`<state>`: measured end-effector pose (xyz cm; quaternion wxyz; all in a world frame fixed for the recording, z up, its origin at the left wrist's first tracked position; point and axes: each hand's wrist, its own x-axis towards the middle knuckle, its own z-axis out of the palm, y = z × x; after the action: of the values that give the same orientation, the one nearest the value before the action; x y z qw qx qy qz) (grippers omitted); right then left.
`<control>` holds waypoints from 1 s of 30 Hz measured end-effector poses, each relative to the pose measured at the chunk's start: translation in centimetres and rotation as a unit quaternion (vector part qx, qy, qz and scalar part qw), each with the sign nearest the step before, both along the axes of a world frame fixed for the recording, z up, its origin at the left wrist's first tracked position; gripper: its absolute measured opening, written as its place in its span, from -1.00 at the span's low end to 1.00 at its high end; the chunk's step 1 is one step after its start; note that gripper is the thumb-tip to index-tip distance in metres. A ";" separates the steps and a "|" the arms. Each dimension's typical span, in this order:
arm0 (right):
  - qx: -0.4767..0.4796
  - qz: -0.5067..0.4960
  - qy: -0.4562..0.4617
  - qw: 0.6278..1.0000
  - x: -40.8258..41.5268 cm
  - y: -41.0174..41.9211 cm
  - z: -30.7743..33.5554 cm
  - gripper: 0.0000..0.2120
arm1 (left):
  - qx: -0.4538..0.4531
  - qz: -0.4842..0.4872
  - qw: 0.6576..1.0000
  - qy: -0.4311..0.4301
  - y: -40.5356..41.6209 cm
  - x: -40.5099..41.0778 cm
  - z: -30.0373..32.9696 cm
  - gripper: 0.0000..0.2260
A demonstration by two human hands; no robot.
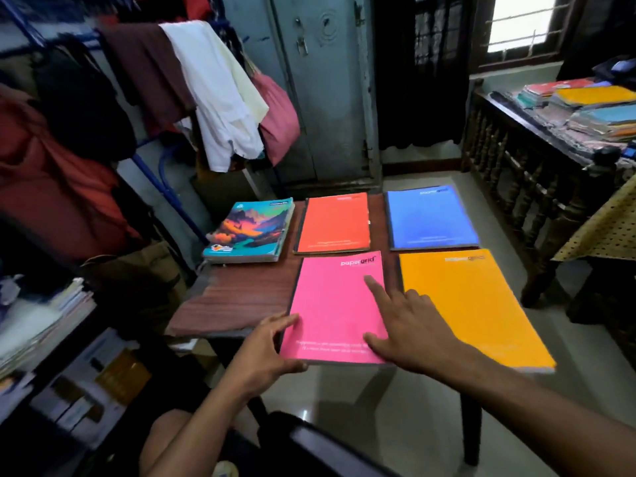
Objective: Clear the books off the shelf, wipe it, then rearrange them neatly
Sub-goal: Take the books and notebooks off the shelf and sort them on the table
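- Wooden surface (237, 297): five notebooks lying flat; pink notebook (335, 304) at the near edge.
- Left hand (266, 349) pinches its near-left corner; right hand (409, 325) rests open on it.
- Room: clothes rack (192, 84) left, grey door (323, 80) behind.

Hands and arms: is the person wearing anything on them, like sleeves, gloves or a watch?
No. The left hand and the right hand are both bare, with no gloves, rings or watch showing. Both forearms are bare too, as far as the picture reaches; no sleeve comes into view.
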<state>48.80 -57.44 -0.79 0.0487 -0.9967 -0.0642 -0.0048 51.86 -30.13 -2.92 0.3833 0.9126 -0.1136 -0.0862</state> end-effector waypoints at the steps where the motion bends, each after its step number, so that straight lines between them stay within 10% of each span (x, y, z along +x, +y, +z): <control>1: -0.026 0.007 0.005 1.000 0.6 0.7 0.0 -0.25 | 0.018 0.006 1.000 -0.009 0.4 0.2 -0.1 -0.14; 7: -0.097 0.023 0.027 0.995 2.2 2.3 0.8 -0.53 | -0.071 0.044 0.996 0.007 0.8 0.4 0.6 -0.20; 19: -0.003 0.227 0.039 0.973 1.5 12.7 1.2 -0.25 | -0.380 0.351 0.856 -0.021 8.5 -3.9 0.5 -0.64; 24: -0.013 0.289 0.017 0.957 3.8 18.6 0.1 -0.20 | -0.334 0.428 0.839 -0.045 14.8 -2.1 -0.2 -0.70; 30: 0.014 0.250 0.003 0.968 7.4 21.5 -0.2 -0.27 | -0.167 0.398 0.898 -0.084 16.3 2.5 -0.2 -0.70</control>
<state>56.20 -35.98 -0.95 0.0625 -0.9484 -0.3108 0.0096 54.38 -13.82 -3.11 0.5214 0.8081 0.2144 0.1708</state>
